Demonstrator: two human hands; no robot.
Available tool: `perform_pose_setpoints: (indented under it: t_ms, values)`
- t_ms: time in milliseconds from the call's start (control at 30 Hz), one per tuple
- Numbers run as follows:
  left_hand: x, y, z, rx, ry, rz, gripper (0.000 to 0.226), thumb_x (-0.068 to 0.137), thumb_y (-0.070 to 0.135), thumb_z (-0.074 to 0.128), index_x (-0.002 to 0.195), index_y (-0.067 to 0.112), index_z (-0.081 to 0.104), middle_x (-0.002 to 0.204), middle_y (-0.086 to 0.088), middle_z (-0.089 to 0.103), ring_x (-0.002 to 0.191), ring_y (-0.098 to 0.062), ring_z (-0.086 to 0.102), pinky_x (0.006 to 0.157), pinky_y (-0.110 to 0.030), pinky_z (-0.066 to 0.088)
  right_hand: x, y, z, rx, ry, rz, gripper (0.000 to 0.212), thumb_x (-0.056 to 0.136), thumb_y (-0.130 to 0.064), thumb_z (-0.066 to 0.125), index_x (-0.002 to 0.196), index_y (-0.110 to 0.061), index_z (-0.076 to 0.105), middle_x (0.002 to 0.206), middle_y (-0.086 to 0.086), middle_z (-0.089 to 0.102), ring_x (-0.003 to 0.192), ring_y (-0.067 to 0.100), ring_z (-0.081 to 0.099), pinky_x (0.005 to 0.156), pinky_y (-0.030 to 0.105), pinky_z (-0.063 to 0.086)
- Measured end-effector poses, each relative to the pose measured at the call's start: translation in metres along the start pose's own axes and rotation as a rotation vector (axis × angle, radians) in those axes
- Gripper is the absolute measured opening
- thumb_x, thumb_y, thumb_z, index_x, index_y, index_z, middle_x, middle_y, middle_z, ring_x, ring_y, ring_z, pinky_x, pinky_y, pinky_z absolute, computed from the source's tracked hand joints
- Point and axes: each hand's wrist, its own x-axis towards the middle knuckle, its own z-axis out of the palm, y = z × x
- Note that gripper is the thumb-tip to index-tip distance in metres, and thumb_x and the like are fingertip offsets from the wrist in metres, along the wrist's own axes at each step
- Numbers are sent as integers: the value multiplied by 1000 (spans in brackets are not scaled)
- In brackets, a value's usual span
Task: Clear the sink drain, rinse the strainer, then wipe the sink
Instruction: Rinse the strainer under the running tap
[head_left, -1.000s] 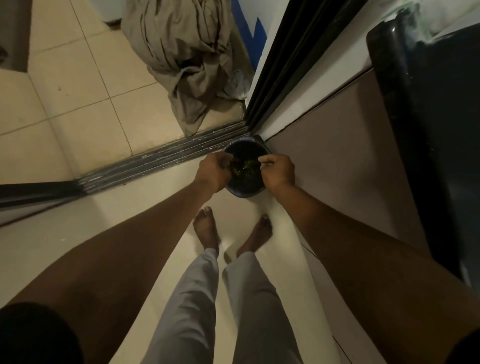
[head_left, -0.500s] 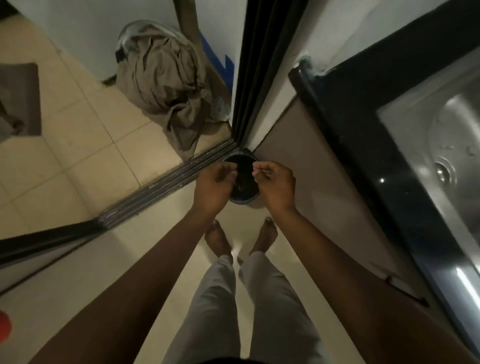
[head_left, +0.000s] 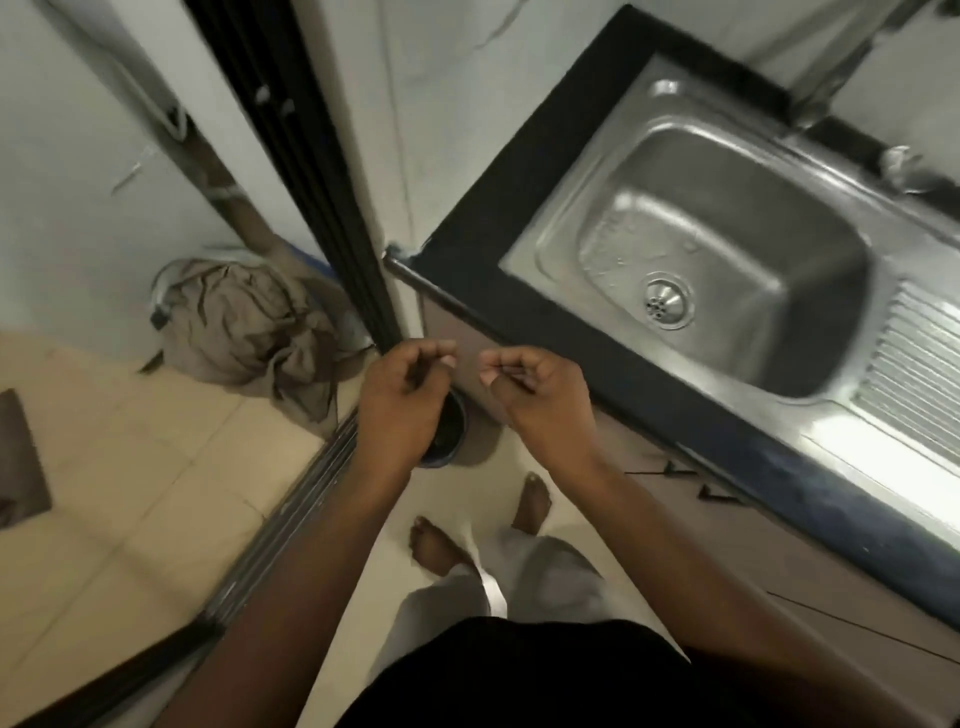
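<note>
left grip (head_left: 402, 400) fingers curled, over a small dark bin (head_left: 451, 428) on the floor | right grip (head_left: 540, 400) curled too, near it, apart | too blurry to tell if either pinches anything | steel sink (head_left: 779, 223) at right, set in black tabletop (head_left: 519, 208), drain (head_left: 667, 303) in plain sight | crumpled cloth (head_left: 249, 327) by the wall

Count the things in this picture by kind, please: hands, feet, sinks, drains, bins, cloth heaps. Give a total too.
Hands: 2, left hand and right hand
Feet: 2
Sink: 1
Drain: 1
Bin: 1
Cloth heap: 1
Total: 8
</note>
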Motion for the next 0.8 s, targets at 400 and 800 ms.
perform_pose_setpoints:
  t_ms: [400, 800]
  values:
    - [-8, 101, 103, 3, -246, 123, 17, 100, 19, 73, 111, 29, 78, 109, 7, 80, 107, -15, 76, 102, -50, 61, -2, -23, -137, 161, 233, -23, 19, 96, -8, 74, 105, -24, 79, 103, -4, 81, 103, 14, 77, 101, 47, 60]
    - [-2, 157, 212, 59, -348, 165, 17, 99, 23, 74, 112, 33, 76, 110, 7, 79, 107, -18, 75, 102, -52, 60, 15, -12, -258, 191, 397, -9, 17, 95, -11, 76, 108, -21, 80, 102, -8, 82, 97, 12, 77, 97, 49, 61]
